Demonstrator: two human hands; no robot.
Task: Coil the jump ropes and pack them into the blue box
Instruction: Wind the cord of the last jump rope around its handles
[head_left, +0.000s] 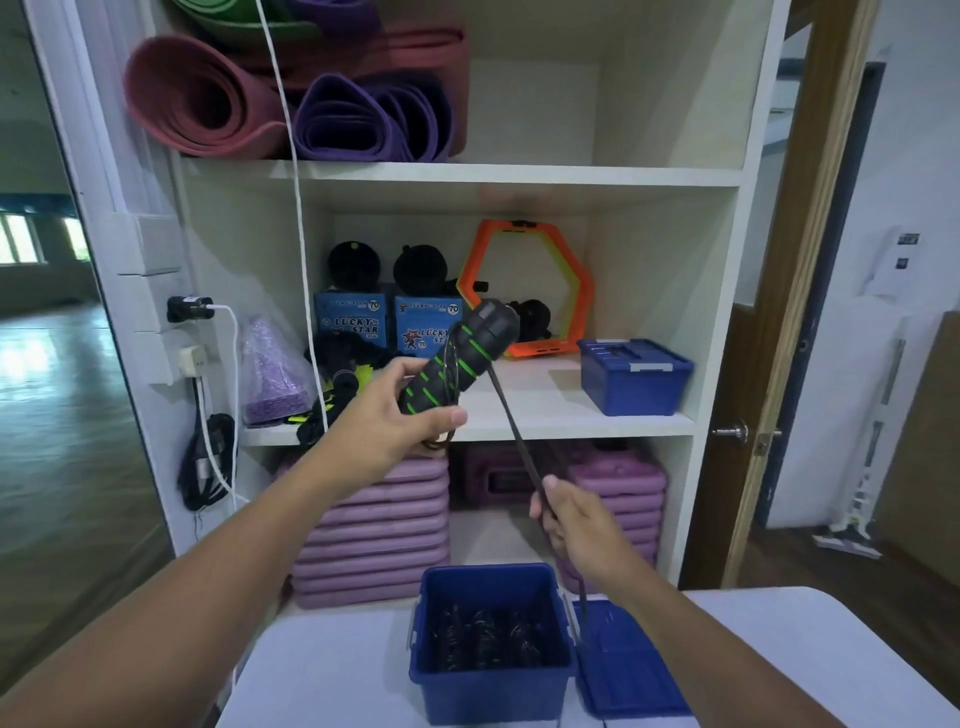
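L hand (387, 415) grips ribbed black-green handles (457, 358); R hand (576, 519) pinches thin cord (514, 431).

The open blue box (488, 691) is free from above; the rope (517, 428) hangs at its right rim.
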